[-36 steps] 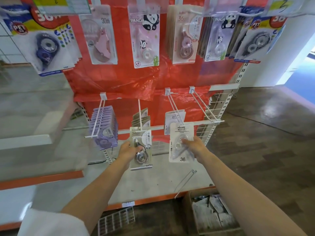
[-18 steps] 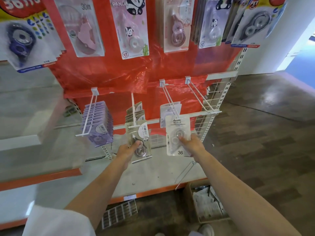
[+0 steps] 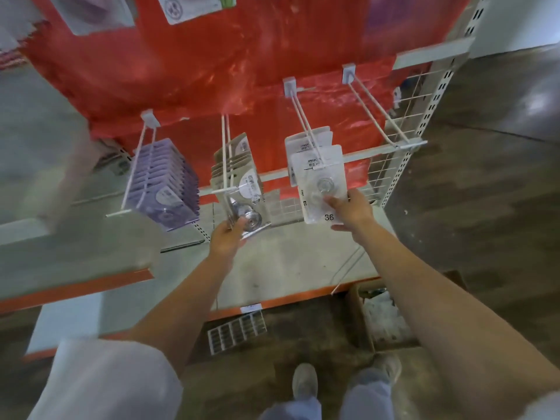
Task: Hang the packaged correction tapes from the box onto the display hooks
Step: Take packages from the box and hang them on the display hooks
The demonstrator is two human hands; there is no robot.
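Left hand [image 3: 225,241] pinches the lower end of a clear blister-packed correction tape [image 3: 245,207] at the tip of a white wire display hook [image 3: 225,159]. Right hand [image 3: 351,207] grips a white-carded "36" correction tape pack [image 3: 318,180] hanging on the neighbouring white hook [image 3: 304,122]. Cardboard box [image 3: 357,322] sits on the floor below the shelf's front edge.

- White short sleeve [image 3: 100,380] on the left arm; both forearms bare.
- Pale grey-blue trousers [image 3: 368,389].
- Light grey shoes [image 3: 304,380], rounded toes.
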